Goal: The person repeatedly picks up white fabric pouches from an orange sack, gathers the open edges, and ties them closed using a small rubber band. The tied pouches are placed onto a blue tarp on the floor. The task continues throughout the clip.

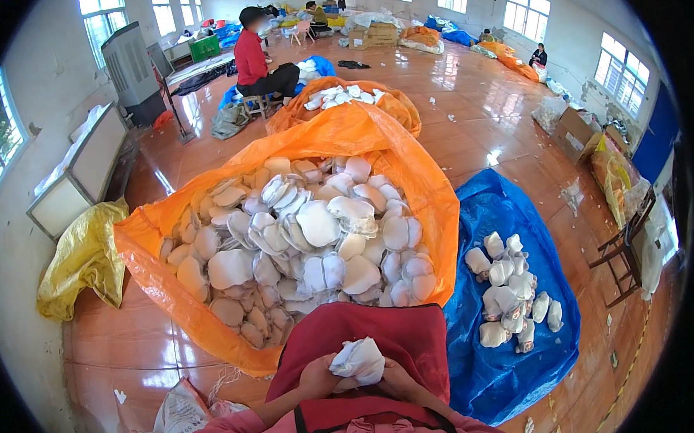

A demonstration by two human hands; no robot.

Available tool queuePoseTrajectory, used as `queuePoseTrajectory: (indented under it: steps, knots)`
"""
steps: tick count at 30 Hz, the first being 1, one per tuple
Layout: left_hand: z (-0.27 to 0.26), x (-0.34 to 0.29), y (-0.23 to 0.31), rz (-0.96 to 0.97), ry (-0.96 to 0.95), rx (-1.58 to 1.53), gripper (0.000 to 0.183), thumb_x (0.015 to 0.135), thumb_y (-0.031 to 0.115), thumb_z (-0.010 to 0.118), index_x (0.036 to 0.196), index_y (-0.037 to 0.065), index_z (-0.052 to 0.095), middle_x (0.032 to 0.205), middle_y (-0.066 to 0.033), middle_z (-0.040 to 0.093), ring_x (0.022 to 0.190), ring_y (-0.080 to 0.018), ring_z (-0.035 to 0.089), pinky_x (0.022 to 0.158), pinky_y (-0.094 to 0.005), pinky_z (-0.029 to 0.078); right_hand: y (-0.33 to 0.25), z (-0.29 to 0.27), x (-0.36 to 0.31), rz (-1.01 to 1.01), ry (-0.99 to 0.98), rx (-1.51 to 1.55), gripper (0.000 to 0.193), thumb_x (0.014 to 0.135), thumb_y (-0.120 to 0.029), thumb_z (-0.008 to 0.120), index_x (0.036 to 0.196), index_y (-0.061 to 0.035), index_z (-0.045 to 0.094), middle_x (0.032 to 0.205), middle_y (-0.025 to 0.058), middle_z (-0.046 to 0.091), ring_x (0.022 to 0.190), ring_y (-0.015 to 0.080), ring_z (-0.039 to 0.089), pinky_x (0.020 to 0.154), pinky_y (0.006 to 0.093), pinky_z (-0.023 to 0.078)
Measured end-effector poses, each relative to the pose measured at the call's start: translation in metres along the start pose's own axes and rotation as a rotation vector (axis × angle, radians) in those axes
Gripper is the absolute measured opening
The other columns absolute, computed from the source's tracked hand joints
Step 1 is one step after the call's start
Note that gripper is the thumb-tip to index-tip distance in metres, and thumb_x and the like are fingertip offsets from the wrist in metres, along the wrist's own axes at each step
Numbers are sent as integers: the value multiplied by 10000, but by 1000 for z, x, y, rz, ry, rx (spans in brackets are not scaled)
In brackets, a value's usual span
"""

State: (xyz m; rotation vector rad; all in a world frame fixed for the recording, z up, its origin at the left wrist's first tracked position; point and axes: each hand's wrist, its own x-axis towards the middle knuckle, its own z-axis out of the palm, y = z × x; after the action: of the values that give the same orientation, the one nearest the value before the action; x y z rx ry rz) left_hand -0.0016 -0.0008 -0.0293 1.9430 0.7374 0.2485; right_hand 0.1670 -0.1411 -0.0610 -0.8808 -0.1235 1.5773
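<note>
Over my lap, covered by a dark red apron (367, 318), my left hand (318, 377) and my right hand (398, 377) grip a white fabric piece (359, 361) from its two sides. The piece looks bunched and folded; my fingertips are partly hidden behind it. In front of my knees lies a wide-open orange sack (432, 205) full of flat, rounded white fabric pieces (319, 223), many of them in small stacks. To my right, a blue sheet (478, 373) bears a small heap of plumper white fabric pieces (501, 270), some with greyish patches.
A yellow sack (86, 263) and a white box-like cabinet (64, 206) stand at left. A white printed sack (181, 413) lies at lower left. Farther ahead, a person in red (252, 60) sits by another orange sack (400, 110). A wooden chair (626, 252) and cardboard box (574, 134) are at right.
</note>
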Motion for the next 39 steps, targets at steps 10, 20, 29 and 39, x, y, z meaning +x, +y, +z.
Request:
queuePoseTrajectory:
  steps: [10,20,29,39]
  knots:
    - [-19,2,51,15,-164,90,439,723,434,805,1065,180,703,973,-116,708,940,-321,669,800,-427,526,8,-17,13,-19,86,-12,349,1005,-128,436,1304,21,537,1295,120,597,1173,231,583,1037,356,440]
    - [0,6,8,248,-57,298,327,758,338,753,997,125,688,957,-100,698,901,-320,651,817,-447,517,3,-4,4,-8,113,1,341,993,-111,474,1305,12,539,1267,125,615,1118,254,619,987,374,492]
    - [-4,-1,38,96,33,267,244,757,208,734,973,106,684,907,-130,699,896,-347,664,771,-442,527,10,-9,10,-73,45,-78,398,927,13,551,1322,-35,551,1328,83,577,1201,223,566,1054,363,434]
    - [2,-9,9,-10,149,40,370,706,207,817,1011,99,639,945,-152,687,895,-336,675,729,-406,533,6,-2,15,-685,-27,-689,298,865,46,621,1142,-49,678,1386,48,476,1310,202,447,1085,347,358]
